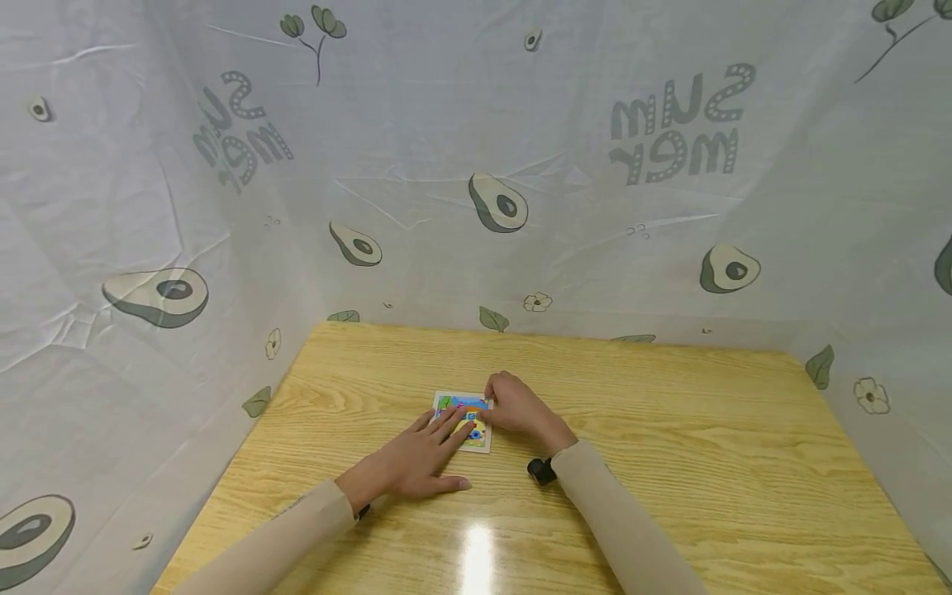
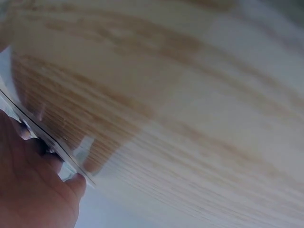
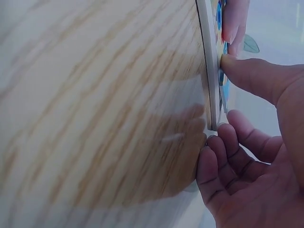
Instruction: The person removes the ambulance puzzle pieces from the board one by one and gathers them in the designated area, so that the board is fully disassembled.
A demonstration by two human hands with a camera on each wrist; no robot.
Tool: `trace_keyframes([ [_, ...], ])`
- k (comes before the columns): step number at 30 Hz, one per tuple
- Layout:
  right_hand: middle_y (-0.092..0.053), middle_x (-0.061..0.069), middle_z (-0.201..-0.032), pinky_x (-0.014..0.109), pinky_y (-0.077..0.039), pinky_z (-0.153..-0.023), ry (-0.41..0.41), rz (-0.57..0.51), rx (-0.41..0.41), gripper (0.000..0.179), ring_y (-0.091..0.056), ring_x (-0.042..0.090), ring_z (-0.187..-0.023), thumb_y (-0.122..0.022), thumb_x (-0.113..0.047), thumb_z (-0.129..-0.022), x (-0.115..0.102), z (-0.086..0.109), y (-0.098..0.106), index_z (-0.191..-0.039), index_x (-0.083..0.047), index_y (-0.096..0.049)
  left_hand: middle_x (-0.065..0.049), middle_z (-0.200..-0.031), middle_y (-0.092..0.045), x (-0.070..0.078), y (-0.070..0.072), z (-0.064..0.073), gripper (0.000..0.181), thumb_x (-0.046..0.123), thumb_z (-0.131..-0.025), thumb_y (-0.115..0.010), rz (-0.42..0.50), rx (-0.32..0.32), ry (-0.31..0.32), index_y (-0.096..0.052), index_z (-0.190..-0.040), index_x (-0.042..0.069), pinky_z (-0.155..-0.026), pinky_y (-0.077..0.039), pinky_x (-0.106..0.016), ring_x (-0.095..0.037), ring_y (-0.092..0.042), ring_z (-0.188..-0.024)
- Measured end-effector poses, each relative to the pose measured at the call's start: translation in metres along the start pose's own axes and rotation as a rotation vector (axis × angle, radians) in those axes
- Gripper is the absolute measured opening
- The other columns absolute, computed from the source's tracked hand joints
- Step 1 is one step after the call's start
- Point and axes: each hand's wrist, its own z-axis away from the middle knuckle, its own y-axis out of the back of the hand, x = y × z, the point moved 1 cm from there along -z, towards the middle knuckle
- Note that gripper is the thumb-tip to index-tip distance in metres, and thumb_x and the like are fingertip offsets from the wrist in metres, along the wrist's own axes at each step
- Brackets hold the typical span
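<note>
A small square picture board (image 1: 483, 445) with a pale rim and a bright, colourful picture lies flat on the table; it looks like a jigsaw puzzle. My left hand (image 1: 420, 459) rests on its left and middle part, fingers spread and straight, thumb out to the side. At the upper right corner is my right hand (image 1: 521, 409), fingers curled. In the right wrist view, its thumb (image 3: 254, 76) presses on the picture side and its index finger meets a thin puzzle piece (image 3: 225, 97) that tilts up from the board. The left hand covers much of the picture.
The light wooden table (image 1: 669, 430) reaches out on all sides of the board. A pale curtain (image 1: 416, 149) printed with avocados hangs behind and at both sides. A bright light reflection (image 1: 478, 554) shows near the front.
</note>
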Motion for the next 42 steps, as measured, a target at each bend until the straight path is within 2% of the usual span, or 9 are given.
trace_keyframes([
  [6,-0.064,0.008,-0.1,0.039,-0.052,-0.085,-0.018,-0.017,0.004,0.028,-0.055,0.019,-0.088,-0.081,-0.023,-0.094,0.0,-0.001,-0.003,-0.104,-0.002,-0.064,-0.014,-0.179,-0.006,0.0,0.001,0.0,0.092,0.075,-0.104,-0.032,-0.001,0.011,-0.013,-0.015,-0.171,0.014,-0.133,-0.022,-0.057,-0.032,-0.011,-0.167],
  [15,-0.059,0.005,-0.086,0.03,-0.042,-0.069,-0.072,-0.162,0.014,0.015,-0.05,0.016,-0.073,-0.071,-0.014,-0.1,-0.006,0.002,0.001,-0.105,-0.003,-0.061,-0.012,-0.179,-0.006,-0.001,0.002,-0.001,0.093,0.077,-0.103,-0.03,-0.015,0.009,0.001,-0.014,-0.171,0.016,-0.133,-0.022,-0.056,-0.03,-0.011,-0.167],
  [24,-0.065,0.004,-0.093,0.032,-0.049,-0.075,-0.063,-0.188,0.008,0.013,-0.056,0.016,-0.079,-0.066,-0.008,-0.1,-0.007,0.005,0.001,-0.113,-0.004,-0.065,-0.011,-0.179,-0.004,0.0,0.0,-0.001,0.093,0.077,-0.103,-0.03,-0.011,0.006,0.004,-0.012,-0.171,0.017,-0.134,-0.019,-0.055,-0.029,-0.009,-0.167],
  [33,-0.069,0.002,-0.094,0.034,-0.052,-0.075,-0.056,-0.194,0.052,0.018,-0.059,0.014,-0.08,-0.066,-0.005,-0.097,-0.005,0.007,-0.004,-0.114,-0.01,-0.071,-0.012,-0.179,-0.005,0.0,-0.001,0.0,0.092,0.077,-0.103,-0.031,0.0,0.001,0.004,-0.012,-0.171,0.017,-0.134,-0.018,-0.055,-0.03,-0.01,-0.167],
  [39,-0.071,0.004,-0.096,0.036,-0.056,-0.079,-0.07,-0.235,0.128,0.023,-0.064,0.016,-0.085,-0.066,-0.005,-0.097,-0.006,0.009,-0.003,-0.118,-0.009,-0.072,-0.013,-0.179,-0.004,-0.001,-0.002,-0.001,0.092,0.075,-0.104,-0.031,-0.013,0.003,-0.007,-0.012,-0.171,0.015,-0.134,-0.019,-0.056,-0.031,-0.009,-0.167],
  [42,-0.07,0.004,-0.097,0.036,-0.057,-0.081,-0.099,-0.283,0.166,0.019,-0.065,0.016,-0.088,-0.068,-0.007,-0.098,-0.006,0.012,0.0,-0.117,-0.008,-0.071,-0.013,-0.179,-0.001,-0.001,-0.002,-0.001,0.092,0.076,-0.104,-0.03,-0.021,0.0,-0.011,-0.011,-0.171,0.015,-0.134,-0.019,-0.056,-0.031,-0.008,-0.167],
])
